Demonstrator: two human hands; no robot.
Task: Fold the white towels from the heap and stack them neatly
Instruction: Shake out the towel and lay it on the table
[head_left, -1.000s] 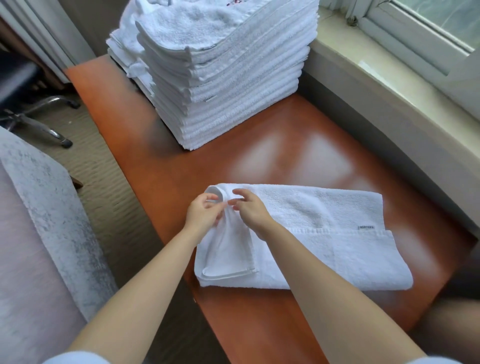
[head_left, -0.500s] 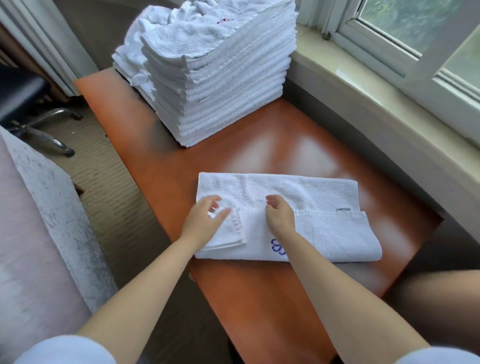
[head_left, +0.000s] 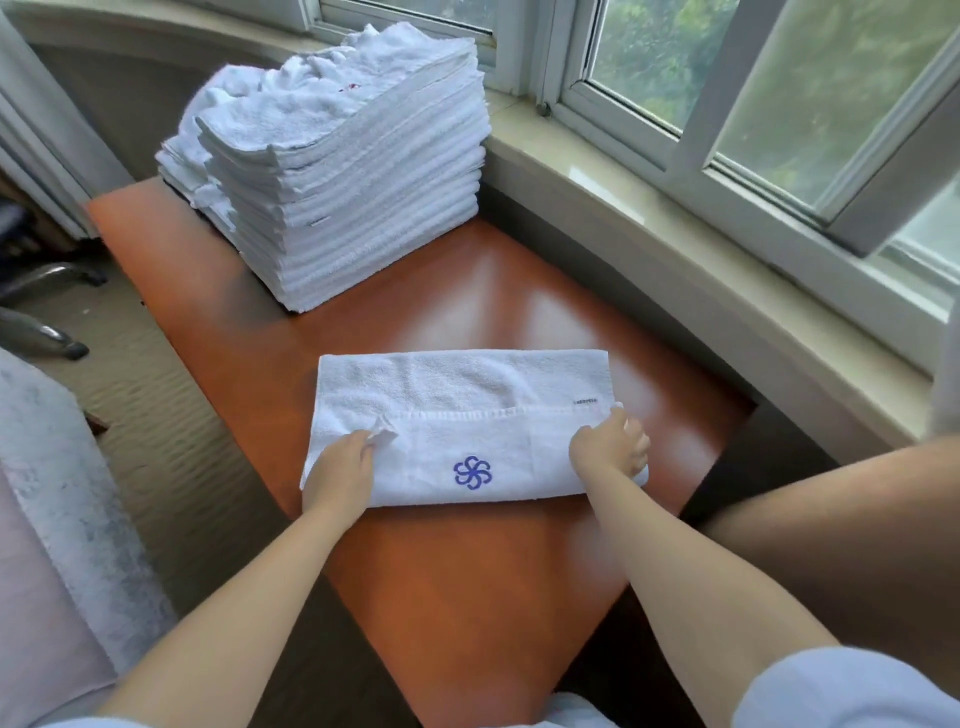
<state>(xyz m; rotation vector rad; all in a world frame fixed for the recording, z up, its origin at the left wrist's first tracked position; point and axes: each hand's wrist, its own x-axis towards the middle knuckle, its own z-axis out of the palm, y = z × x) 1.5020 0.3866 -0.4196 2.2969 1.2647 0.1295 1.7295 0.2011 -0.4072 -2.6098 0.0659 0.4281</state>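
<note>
One orange table (head_left: 467, 597) carries everything: the tall stack of folded towels (head_left: 358, 208) at its far end, and nearer me a folded white towel (head_left: 467, 415) with a blue flower emblem (head_left: 472, 472). My left hand (head_left: 340, 475) pinches its left end, and my right hand (head_left: 613, 449) grips its right end, fingers curled.

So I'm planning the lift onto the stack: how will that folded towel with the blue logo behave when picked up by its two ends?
Probably floppy: the towel lies limp in soft layers, so its middle would likely sag between the left hand and right hand. Likely light, being thin terry. The folds may slip open, since a loose corner already pokes up by the left hand.
</note>
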